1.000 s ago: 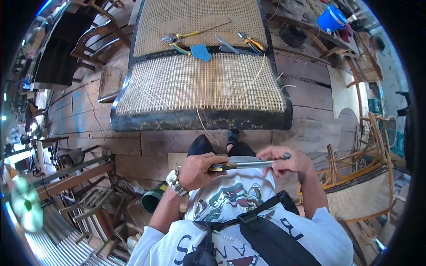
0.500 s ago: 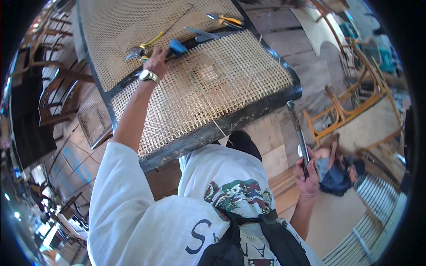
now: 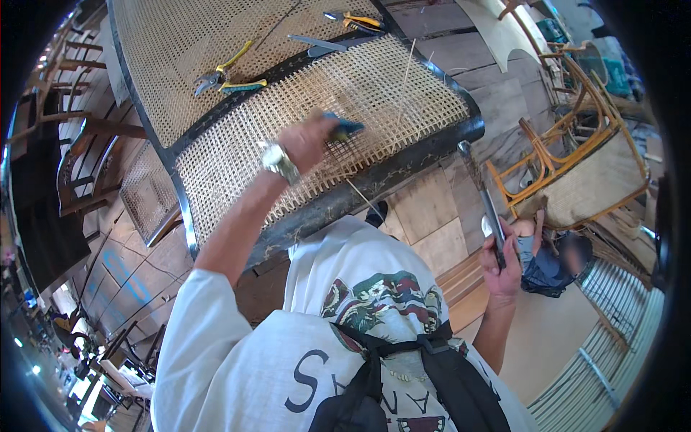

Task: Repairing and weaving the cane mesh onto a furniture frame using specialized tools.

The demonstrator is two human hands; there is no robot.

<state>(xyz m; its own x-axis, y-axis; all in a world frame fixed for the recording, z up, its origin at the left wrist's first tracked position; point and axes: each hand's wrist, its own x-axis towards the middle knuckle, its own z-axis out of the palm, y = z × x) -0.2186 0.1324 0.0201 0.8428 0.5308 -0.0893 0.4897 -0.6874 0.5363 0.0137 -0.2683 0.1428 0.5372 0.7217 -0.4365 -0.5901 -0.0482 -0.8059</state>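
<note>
The greatest space is taken up by a black-framed cane seat (image 3: 237, 165), whose far and near woven panels are divided by a black crossbar (image 3: 284, 68). Beyond its right edge an orange-brown rattan chair (image 3: 604, 169) is seen, with a co-worker (image 3: 548, 277) in dark clothing placed just below it. A long metal tool (image 3: 491, 216) with a shiny shaft and a worn end is held by the right hand (image 3: 502, 265), its grip closed around the lower part; the worn end is seen close by the seat's near right corner. On the far panel, yellow-handled shears (image 3: 214, 77) are laid with one handle along the crossbar, toward the left edge. Pliers with orange handles (image 3: 362, 24) are set near the far panel's right edge, and slim grey tools (image 3: 317, 42) are placed by the crossbar, toward its right end. A small blue piece (image 3: 345, 127) is clasped in the grip of the left hand (image 3: 306, 140), about midway across the near panel; contact with the weave is hidden by blur. A thin loose strand (image 3: 363, 197) is left hanging at the near edge.
</note>
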